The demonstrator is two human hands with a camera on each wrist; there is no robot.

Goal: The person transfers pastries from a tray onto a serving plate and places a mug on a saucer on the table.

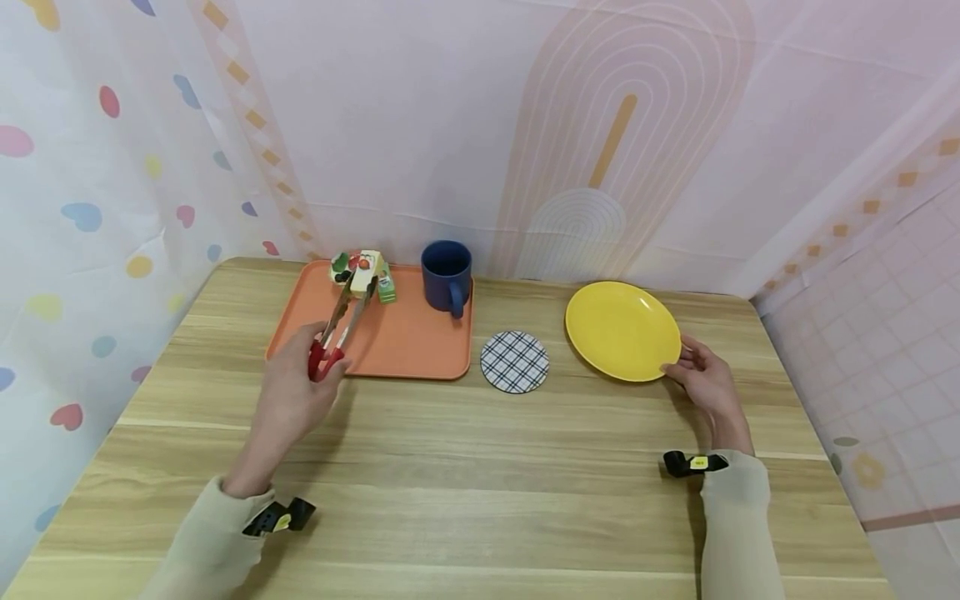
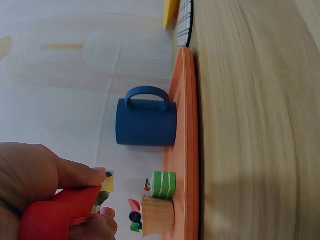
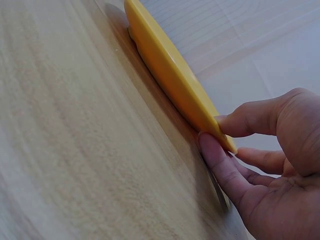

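Observation:
My left hand grips red-handled metal tongs. Between the tong tips is a pale yellow toy cake piece with a red and dark topping; in the left wrist view it shows in part, raised above the orange tray. On that tray stand a green-and-white layered cake slice and a tan tart topped with fruit. Over on the right, my right hand pinches the near right rim of a yellow plate, thumb and fingers at its edge.
A blue mug stands at the tray's right end, its handle toward me. Between tray and plate lies a round checked coaster. Patterned cloth hangs right behind the wooden table.

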